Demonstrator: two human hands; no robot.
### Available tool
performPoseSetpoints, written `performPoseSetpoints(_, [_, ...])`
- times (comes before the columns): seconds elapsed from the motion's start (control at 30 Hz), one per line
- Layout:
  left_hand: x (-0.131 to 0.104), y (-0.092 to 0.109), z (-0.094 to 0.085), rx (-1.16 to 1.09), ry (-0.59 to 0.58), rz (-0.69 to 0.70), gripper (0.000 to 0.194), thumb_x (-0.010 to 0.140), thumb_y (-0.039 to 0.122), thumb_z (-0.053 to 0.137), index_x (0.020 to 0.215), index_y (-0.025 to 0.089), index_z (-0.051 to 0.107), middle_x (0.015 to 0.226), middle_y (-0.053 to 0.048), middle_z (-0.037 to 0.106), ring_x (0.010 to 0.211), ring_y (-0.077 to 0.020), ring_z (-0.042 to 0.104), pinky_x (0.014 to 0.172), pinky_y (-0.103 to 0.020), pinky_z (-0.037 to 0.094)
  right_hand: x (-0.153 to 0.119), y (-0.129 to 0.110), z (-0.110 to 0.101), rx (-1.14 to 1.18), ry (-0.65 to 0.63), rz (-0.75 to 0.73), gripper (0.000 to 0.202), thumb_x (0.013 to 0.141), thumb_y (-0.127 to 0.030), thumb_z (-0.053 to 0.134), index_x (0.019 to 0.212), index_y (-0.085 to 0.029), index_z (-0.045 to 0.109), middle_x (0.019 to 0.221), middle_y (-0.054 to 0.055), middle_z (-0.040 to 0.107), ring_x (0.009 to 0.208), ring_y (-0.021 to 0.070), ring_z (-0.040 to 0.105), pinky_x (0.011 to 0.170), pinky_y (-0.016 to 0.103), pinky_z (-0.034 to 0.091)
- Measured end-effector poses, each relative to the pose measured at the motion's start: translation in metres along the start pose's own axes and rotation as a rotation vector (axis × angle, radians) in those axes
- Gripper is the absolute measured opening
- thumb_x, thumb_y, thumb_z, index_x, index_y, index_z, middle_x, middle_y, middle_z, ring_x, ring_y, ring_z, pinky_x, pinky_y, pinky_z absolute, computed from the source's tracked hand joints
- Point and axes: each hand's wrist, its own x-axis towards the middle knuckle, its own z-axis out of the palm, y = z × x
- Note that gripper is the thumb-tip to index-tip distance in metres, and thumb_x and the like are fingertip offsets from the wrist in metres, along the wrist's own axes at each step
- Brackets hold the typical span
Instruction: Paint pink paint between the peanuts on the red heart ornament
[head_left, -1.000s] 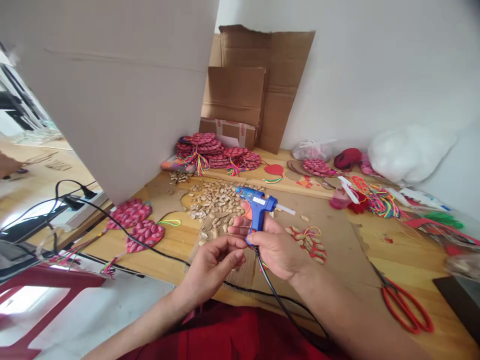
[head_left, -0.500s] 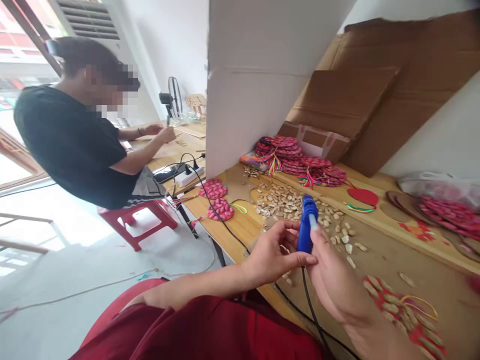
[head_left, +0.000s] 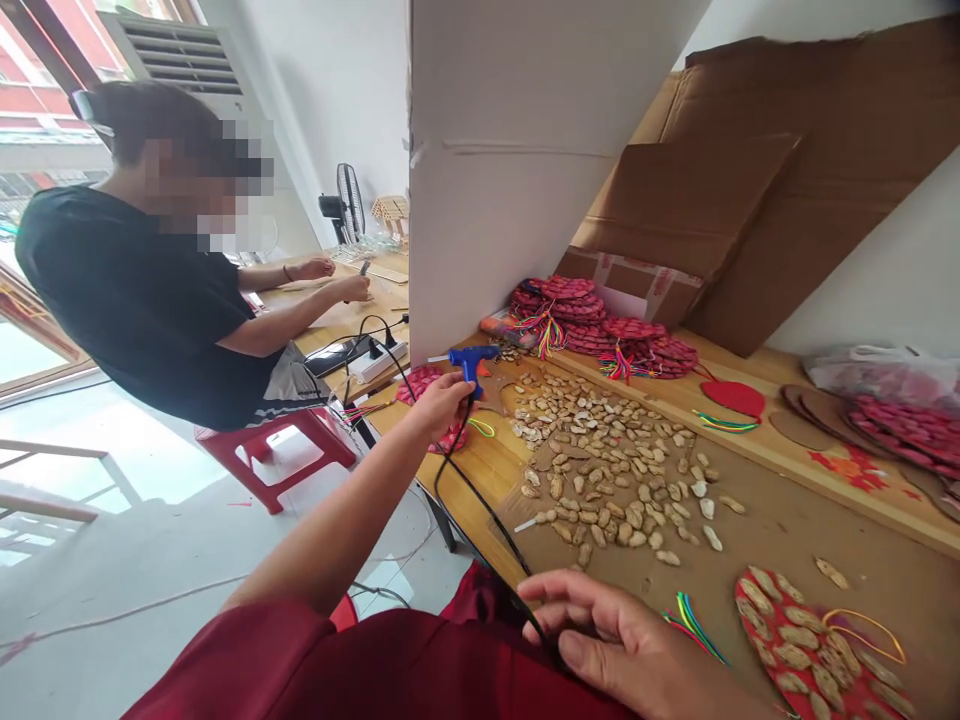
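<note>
My left hand (head_left: 448, 405) is stretched out over the table's left part, closed around the handle of a blue glue gun (head_left: 474, 358). A pale glue stick (head_left: 438, 358) juts from the gun's left end, and a black cord (head_left: 476, 490) hangs from its handle. Low in the foreground, my right hand (head_left: 611, 635) has its fingers apart and slightly bent beside the cord; I cannot tell whether they touch it. Several peanuts (head_left: 607, 470) lie heaped on the brown board. At lower right is a red piece covered with peanuts (head_left: 799, 635), with a yellow loop.
Stacked pink-red pieces with tassels (head_left: 562, 310) sit at the back. A white panel (head_left: 510, 180) divides the table. Another white stick (head_left: 525, 524) lies by the peanuts. Past the panel, a person in black (head_left: 142, 300) sits near a power strip (head_left: 377, 360).
The glue gun has gone from between both hands to the far left, held by my left hand alone. My right hand has let go and dropped toward my lap.
</note>
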Motion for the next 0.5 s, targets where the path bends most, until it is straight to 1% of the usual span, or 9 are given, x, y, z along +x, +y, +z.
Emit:
performPoseSetpoints(0.07, [0.017,0.001,-0.008,0.023,0.028,-0.065,0.027,0.097,0.031,0.064,0.118,0.015,0.064,0.111,-0.008,0.069,0.086,-0.0188,0.069,0.073,-0.036,0.06,-0.002,0.007,0.001,-0.015,0.009,-0.026,0.06,0.086,-0.064,0.061,0.133,-0.027,0.058,0.129,0.01,0.065,0.125,0.0236,0.059,0.107,0.039,0.042])
performPoseSetpoints(0.1, [0.024,0.0,-0.01,0.03,0.036,-0.093,0.03,0.097,0.032,0.064,0.122,0.016,0.063,0.117,-0.009,0.067,0.093,-0.0213,0.069,0.078,-0.04,0.06,-0.003,0.009,0.002,-0.006,0.024,-0.037,0.06,0.085,-0.064,0.061,0.132,-0.027,0.059,0.129,0.01,0.065,0.125,0.0238,0.059,0.108,0.039,0.041])
performPoseSetpoints(0.17, [0.033,-0.002,-0.013,0.033,0.046,-0.137,0.033,0.096,0.032,0.064,0.125,0.016,0.062,0.124,-0.01,0.066,0.101,-0.024,0.068,0.084,-0.044,0.059,-0.004,0.013,0.002,0.03,0.046,-0.051,0.061,0.085,-0.065,0.061,0.131,-0.026,0.059,0.129,0.011,0.065,0.126,0.0245,0.059,0.11,0.04,0.04])
performPoseSetpoints(0.27, [0.041,-0.009,-0.014,0.019,0.062,-0.169,0.035,0.096,0.033,0.064,0.127,0.017,0.061,0.127,-0.011,0.064,0.105,-0.0251,0.067,0.087,-0.046,0.059,-0.003,0.018,0.002,0.048,0.059,-0.041,0.065,0.082,-0.066,0.064,0.13,-0.023,0.06,0.131,0.012,0.064,0.129,0.0256,0.058,0.113,0.04,0.039])
performPoseSetpoints(0.33, [0.045,-0.014,-0.013,0.006,0.083,-0.173,0.036,0.096,0.033,0.064,0.128,0.017,0.061,0.128,-0.011,0.064,0.106,-0.0255,0.067,0.088,-0.046,0.058,-0.002,0.023,0.0,0.046,0.066,-0.024,0.065,0.081,-0.067,0.064,0.128,-0.023,0.061,0.129,0.012,0.065,0.127,0.0259,0.058,0.112,0.04,0.04])
performPoseSetpoints(0.5, [0.044,-0.027,-0.01,-0.02,0.156,-0.145,0.036,0.096,0.033,0.064,0.129,0.017,0.06,0.129,-0.011,0.064,0.107,-0.0259,0.066,0.089,-0.047,0.058,0.0,0.04,-0.006,0.07,0.091,0.004,0.063,0.082,-0.067,0.063,0.129,-0.025,0.061,0.127,0.011,0.066,0.126,0.0253,0.058,0.111,0.039,0.04])
